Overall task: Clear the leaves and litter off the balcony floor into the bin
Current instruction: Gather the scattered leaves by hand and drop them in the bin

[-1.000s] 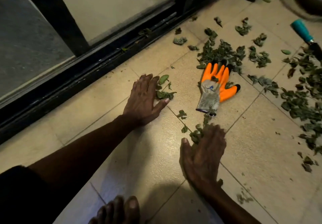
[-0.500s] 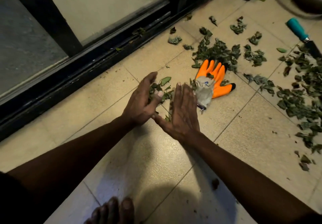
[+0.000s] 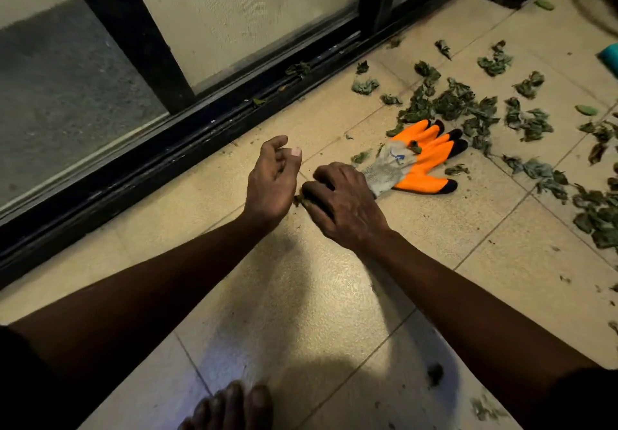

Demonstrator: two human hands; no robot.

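Beige tile floor (image 3: 301, 295), blk door track (image 3: 160, 162)

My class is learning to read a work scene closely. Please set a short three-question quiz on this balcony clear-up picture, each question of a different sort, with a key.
1. True or false: the orange glove lies on the floor tiles, not worn.
2. The right hand curls its fingers over: A. the glove; B. a small clump of leaves; C. nothing at all.
3. Short answer: is a bin anywhere in view?

Key: 1 true; 2 B; 3 no.
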